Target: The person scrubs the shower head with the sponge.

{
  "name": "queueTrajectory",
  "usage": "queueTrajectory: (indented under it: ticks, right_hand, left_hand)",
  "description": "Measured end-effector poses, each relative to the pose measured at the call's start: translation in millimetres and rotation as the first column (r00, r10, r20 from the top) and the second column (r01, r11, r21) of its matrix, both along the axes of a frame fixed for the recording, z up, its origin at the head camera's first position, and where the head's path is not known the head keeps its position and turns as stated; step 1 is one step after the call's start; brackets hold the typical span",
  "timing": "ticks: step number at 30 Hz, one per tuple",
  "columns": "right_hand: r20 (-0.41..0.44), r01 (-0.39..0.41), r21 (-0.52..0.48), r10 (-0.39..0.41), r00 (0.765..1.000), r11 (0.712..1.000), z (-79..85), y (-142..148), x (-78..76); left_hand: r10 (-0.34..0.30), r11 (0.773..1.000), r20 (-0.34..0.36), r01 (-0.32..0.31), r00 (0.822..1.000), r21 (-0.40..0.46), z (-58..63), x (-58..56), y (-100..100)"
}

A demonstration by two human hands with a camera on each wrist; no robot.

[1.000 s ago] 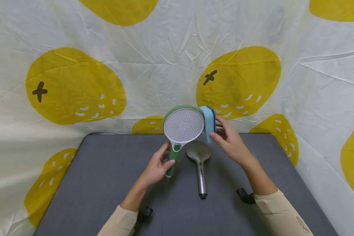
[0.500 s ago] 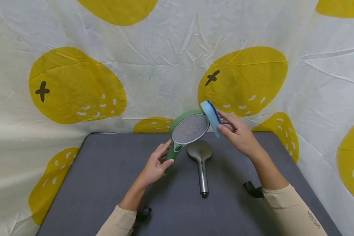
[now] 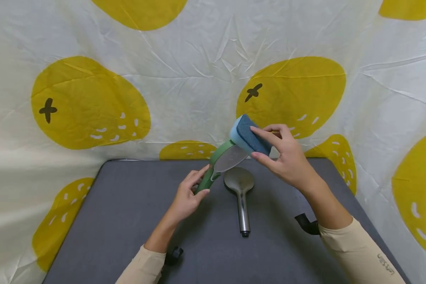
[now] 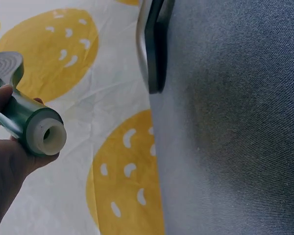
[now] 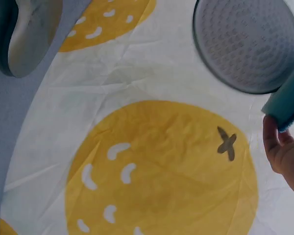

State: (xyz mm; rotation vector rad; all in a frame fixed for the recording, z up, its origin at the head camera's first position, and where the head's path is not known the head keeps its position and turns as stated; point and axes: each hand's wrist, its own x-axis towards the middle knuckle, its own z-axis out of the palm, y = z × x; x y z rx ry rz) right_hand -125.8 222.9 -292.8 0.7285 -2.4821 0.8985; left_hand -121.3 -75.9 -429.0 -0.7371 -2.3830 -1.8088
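Observation:
My left hand [image 3: 189, 196] grips the handle of a green shower head [image 3: 228, 157], which is held tilted above the table with its grey nozzle face angled to the right. In the left wrist view the pale threaded end of the handle [image 4: 48, 134] points at the camera. Between thumb and fingers my right hand [image 3: 286, 156] pinches a sponge [image 3: 253, 136], light blue with a darker blue scouring side. The sponge's light side lies against the upper rim of the shower head. In the right wrist view the nozzle face [image 5: 247, 41] shows beside the sponge [image 5: 288, 100].
A second, metallic grey shower head [image 3: 242, 197] lies on the dark grey table [image 3: 138, 205] below the hands, its handle toward me. White cloth [image 3: 184, 98] with yellow fruit prints hangs behind the table and at both sides.
The green shower head has turned so its face shows more edge-on. My right hand has moved the sponge from the rim's right side up over its top, turning the dark side toward me.

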Motion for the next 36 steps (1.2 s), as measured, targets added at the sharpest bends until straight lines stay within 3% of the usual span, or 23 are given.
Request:
queueTrajectory:
  ticks: [5,12,18,21,26,30,36]
  right_hand:
    - [-0.146,-0.036,0.068,0.045,0.988,0.997,-5.2,-11,1.1]
    - [-0.36,-0.003,0.27,0.104,0.927,0.963,-18.1,-26,1.6]
    - [-0.376,0.112,0.326,0.02,0.926,0.939,-23.4,-26,-5.8]
    - [-0.386,0.132,0.331,0.006,0.922,0.934,-26.8,-25,-10.7]
    - [-0.443,0.143,0.382,0.045,0.896,0.913,-39.5,-30,-11.6]
    - [-0.476,0.157,0.456,0.091,0.875,0.876,-56.8,-41,-9.1]
    - [-0.502,0.176,0.535,0.144,0.853,0.826,-84.8,-57,-3.0]
  left_hand:
    - [0.036,0.999,-0.011,-0.036,0.999,-0.029,-4.7,-2.5,7]
    - [0.162,0.984,-0.021,-0.163,0.987,-0.075,-6.9,-5.6,14]
    - [0.228,0.968,-0.002,-0.227,0.974,-0.104,-7.2,-5.0,19]
    - [0.246,0.965,0.026,-0.243,0.969,-0.104,-6.9,-4.7,21]
    - [0.281,0.956,0.063,-0.274,0.958,-0.105,-5.2,-5.0,24]
    - [0.294,0.951,0.083,-0.282,0.952,-0.124,-6.4,-6.8,26]
    - [0.283,0.957,0.165,-0.266,0.945,-0.119,-9.2,-8.6,28]
